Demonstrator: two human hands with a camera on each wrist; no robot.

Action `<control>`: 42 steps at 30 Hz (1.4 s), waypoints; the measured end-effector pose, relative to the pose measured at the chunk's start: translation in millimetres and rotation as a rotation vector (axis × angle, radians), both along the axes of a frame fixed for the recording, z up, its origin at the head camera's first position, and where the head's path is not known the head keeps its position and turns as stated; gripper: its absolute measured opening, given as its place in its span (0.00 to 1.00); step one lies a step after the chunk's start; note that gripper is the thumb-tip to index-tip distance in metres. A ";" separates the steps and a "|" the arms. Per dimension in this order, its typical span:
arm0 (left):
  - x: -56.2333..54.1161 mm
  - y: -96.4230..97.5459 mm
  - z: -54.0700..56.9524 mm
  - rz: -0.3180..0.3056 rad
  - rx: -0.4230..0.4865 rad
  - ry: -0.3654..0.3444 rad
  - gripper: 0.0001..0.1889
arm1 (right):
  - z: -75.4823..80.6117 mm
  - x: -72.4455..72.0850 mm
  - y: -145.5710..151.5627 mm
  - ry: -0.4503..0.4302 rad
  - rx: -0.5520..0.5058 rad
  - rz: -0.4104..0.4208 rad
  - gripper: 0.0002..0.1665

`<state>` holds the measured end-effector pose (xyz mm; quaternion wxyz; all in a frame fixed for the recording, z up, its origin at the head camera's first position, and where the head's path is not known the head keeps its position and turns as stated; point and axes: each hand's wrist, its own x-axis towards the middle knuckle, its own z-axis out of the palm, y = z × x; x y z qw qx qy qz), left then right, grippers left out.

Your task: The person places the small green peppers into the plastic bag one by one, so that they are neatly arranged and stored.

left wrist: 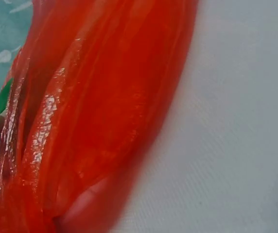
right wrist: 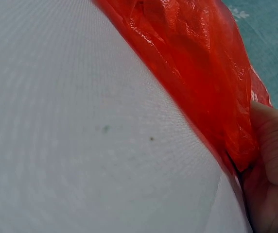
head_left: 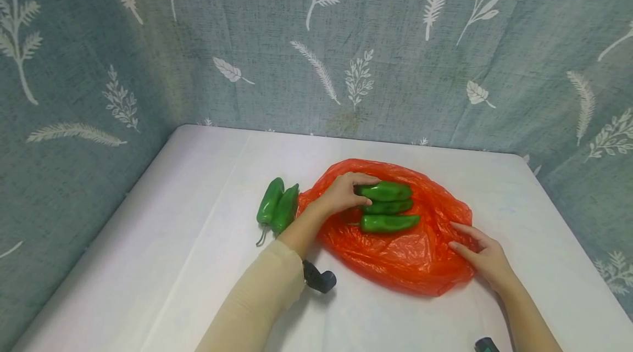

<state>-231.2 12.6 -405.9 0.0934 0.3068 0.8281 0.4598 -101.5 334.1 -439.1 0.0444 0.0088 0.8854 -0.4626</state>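
A red plastic bag lies spread on the white table, with three green peppers on it in the head view. My left hand reaches over the bag's left side and grips the stem end of the farthest pepper between fingers and thumb. Just nearer lie a second pepper and a third pepper, side by side. At the bag's right edge, my right hand holds the plastic. In the right wrist view the thumb side of that hand presses against the gathered red film.
Two more green peppers lie together on the table, left of the bag. A dark wrist-camera piece sticks out by the left forearm, another near the right one. Leaf-patterned green-grey cloth hangs behind the white table.
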 end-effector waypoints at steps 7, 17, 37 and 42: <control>0.8 -1.6 -0.8 0.041 -0.013 0.010 0.30 | -0.7 0.1 0.2 0.025 0.014 0.002 0.34; 7.2 -8.8 13.3 0.118 0.089 -0.074 0.36 | -0.2 1.7 1.1 0.043 -0.020 0.015 0.33; 29.9 -44.4 35.5 -0.008 0.051 -0.121 0.41 | -2.5 4.9 1.0 0.033 0.006 0.008 0.33; 37.5 -55.4 36.8 -0.033 0.049 -0.106 0.40 | -1.7 5.3 0.5 0.030 0.017 0.006 0.34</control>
